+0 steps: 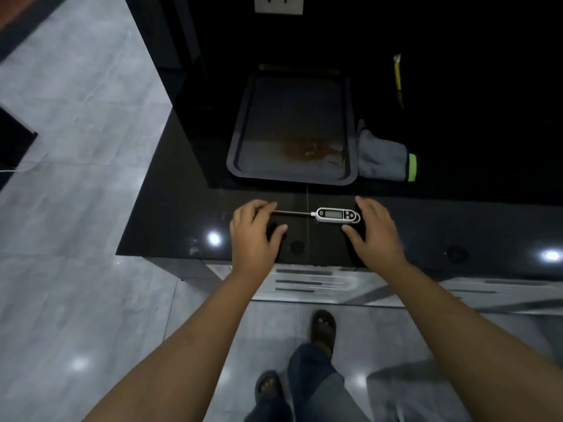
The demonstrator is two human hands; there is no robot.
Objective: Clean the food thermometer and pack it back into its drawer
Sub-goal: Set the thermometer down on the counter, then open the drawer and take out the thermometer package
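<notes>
A white digital food thermometer [336, 214] lies flat on the black glossy counter [170, 220], its thin metal probe pointing left. My left hand [254, 231] hovers over the probe's tip, fingers spread, and the tip is hidden under the fingers. To the right of the thermometer's head, my right hand [374, 231] has its fingers apart, thumb just below the display end. Neither hand grips it. A grey cloth with a green band [385, 159] lies behind on the counter. The drawer fronts [320, 283] below the counter edge are shut.
A dark baking tray [240, 138] with a brown stain sits behind the thermometer, the cloth touching its right side. A yellow-handled tool [397, 76] lies farther back right. A wall socket [278, 3] is at the top. Grey tiled floor lies left and below, with my sandalled feet.
</notes>
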